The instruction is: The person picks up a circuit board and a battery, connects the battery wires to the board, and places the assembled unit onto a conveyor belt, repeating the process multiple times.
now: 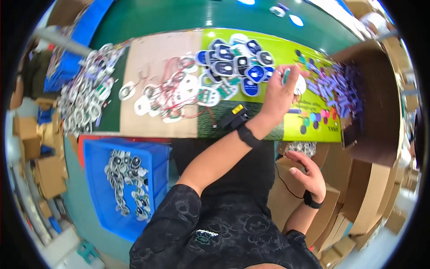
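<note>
A cluttered packing station with a green floor surrounds a table [156, 18] covered in brown cardboard and a lime-green printed sheet [277, 54]. Nearest, at about 8 o'clock, a blue plastic crate [96, 157] holds a loose heap of small black-and-white oval parts [127, 184]. At 4 o'clock the right hand [309, 175] hangs below the table edge over stacked cardboard cartons [358, 197], its grip released, fingers loosely curled on nothing, a thin black cord running from near its wristband. Further out, the left hand [280, 92] reaches across to about 1 o'clock, its grip pinched on a small white-and-green part [286, 76] held just above the green sheet, beside a white round disc [299, 85]. Just left of it lies a pile of blue-and-white oval pads [237, 62], then white discs with red wires [174, 89] tangled on the cardboard. A black-and-yellow device [235, 117] rests near the table's near edge under the forearm. At 2 o'clock an open carton [371, 89] spills small purple pieces [336, 83]. At 10 o'clock, a further heap of white wired parts [87, 94]. The risk I judge here: the reaching forearm could drag the red wires or nudge the device off the edge, and the pinched part could slip into the purple pieces.
</note>
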Action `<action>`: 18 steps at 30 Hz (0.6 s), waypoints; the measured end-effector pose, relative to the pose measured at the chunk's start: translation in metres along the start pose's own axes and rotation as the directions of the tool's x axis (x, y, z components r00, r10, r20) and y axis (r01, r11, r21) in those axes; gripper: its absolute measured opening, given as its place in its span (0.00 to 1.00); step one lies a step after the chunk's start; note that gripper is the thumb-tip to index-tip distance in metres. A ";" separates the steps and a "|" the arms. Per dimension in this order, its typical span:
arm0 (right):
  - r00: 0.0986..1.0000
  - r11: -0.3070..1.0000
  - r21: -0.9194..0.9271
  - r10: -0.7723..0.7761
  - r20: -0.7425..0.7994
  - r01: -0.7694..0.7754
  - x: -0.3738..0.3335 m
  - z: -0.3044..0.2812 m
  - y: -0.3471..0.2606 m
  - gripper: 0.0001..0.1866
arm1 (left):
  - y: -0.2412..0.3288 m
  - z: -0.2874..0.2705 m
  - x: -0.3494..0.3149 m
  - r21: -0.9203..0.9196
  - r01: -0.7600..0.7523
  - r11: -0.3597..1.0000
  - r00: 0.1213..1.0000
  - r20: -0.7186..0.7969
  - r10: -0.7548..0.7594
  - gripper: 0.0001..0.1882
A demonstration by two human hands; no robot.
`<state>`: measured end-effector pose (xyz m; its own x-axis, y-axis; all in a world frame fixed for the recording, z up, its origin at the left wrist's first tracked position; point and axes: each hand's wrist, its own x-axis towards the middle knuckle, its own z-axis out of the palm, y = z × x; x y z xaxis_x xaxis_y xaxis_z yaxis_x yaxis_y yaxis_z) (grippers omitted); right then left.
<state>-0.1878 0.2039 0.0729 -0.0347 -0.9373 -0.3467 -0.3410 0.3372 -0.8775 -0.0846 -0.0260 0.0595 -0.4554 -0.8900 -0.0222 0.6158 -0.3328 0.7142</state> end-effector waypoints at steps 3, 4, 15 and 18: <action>0.985 0.989 -0.018 -0.144 0.094 0.146 0.021 0.014 -0.036 0.26 | -0.014 -0.034 -0.012 0.072 0.044 0.996 0.999 -0.019 -0.043 0.16; 0.964 0.971 -0.068 -0.218 0.156 0.230 0.031 0.019 -0.053 0.24 | -0.018 -0.044 -0.017 0.115 0.012 0.993 0.999 -0.033 -0.008 0.15; 0.716 0.693 -0.210 -0.608 0.342 0.689 0.125 0.155 -0.177 0.13 | -0.028 -0.066 -0.039 0.417 -0.137 0.899 0.990 0.018 0.143 0.19; 0.676 0.646 -0.223 -0.637 0.369 0.730 0.149 0.191 -0.200 0.12 | -0.025 -0.069 -0.044 0.474 -0.161 0.866 0.985 0.022 0.171 0.18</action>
<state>0.0546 0.0133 0.1330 0.5409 -0.8165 0.2020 -0.4552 -0.4861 -0.7460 -0.0356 0.0001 -0.0062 -0.3575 -0.9268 0.1155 0.3018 0.0024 0.9534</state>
